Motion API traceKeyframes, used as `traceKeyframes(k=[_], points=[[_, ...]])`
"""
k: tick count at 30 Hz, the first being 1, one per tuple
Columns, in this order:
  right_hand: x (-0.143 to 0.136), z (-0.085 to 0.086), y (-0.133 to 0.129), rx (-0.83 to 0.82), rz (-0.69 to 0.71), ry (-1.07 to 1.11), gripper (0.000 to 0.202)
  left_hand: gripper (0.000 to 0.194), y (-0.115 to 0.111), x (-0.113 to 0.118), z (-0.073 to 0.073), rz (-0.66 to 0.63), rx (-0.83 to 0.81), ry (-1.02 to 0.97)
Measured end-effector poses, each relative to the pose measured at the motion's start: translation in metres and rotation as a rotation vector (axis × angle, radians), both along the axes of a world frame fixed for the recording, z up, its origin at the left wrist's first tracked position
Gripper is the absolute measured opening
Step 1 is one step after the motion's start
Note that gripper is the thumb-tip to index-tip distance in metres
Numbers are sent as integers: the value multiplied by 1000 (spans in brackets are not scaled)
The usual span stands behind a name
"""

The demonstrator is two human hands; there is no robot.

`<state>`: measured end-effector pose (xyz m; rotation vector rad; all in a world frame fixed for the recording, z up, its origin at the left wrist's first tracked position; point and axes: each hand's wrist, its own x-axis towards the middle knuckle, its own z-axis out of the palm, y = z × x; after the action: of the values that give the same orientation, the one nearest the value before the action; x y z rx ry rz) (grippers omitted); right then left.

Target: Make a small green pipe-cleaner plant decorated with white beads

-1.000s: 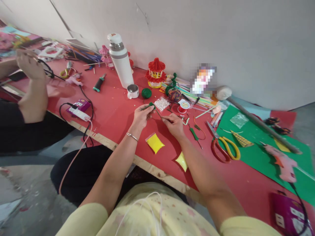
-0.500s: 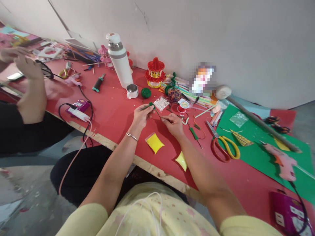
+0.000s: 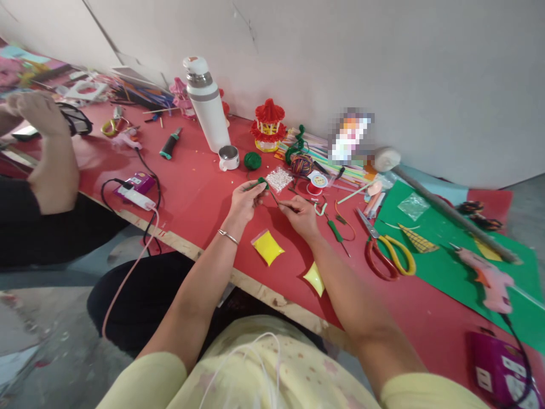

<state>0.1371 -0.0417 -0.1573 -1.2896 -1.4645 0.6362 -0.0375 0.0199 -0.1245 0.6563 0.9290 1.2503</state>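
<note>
My left hand (image 3: 247,199) pinches a small dark green yarn piece (image 3: 263,183) between thumb and fingers. My right hand (image 3: 301,215) is closed on a thin dark stick-like tool (image 3: 275,197), whose far end points toward the green piece; whether it is a crochet hook I cannot tell. Just beyond my hands lie a bag of white beads (image 3: 279,179), a green yarn ball (image 3: 252,161) and a multicoloured yarn ball (image 3: 302,164). Nearer me is a yellow packet (image 3: 268,248), and a paler yellow packet (image 3: 315,279) lies partly behind my right forearm.
A white thermos (image 3: 208,108) and its cup (image 3: 229,158) stand at the back, beside a red lantern-like craft (image 3: 269,126). To the right are scissors (image 3: 383,250), a pink glue gun (image 3: 485,275) and a mallet (image 3: 447,213). A co-worker's hand (image 3: 36,113) is at far left.
My hands and the green piece stay almost in place. At far left, the co-worker's hands have shifted slightly, and the black-framed object beside them has moved a little.
</note>
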Motion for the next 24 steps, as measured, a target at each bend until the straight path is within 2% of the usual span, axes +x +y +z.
traceKeyframes(k=[13,18,24], points=[[0,1,0,1,10,14,16,41,0,2,-1,0,31,60],[0,-1,0,6,13,10,15,35,1,0,-5,-10,46,46],[1,-1,0,4,20,11,16,31,-1,0,-2,-21,42,13]])
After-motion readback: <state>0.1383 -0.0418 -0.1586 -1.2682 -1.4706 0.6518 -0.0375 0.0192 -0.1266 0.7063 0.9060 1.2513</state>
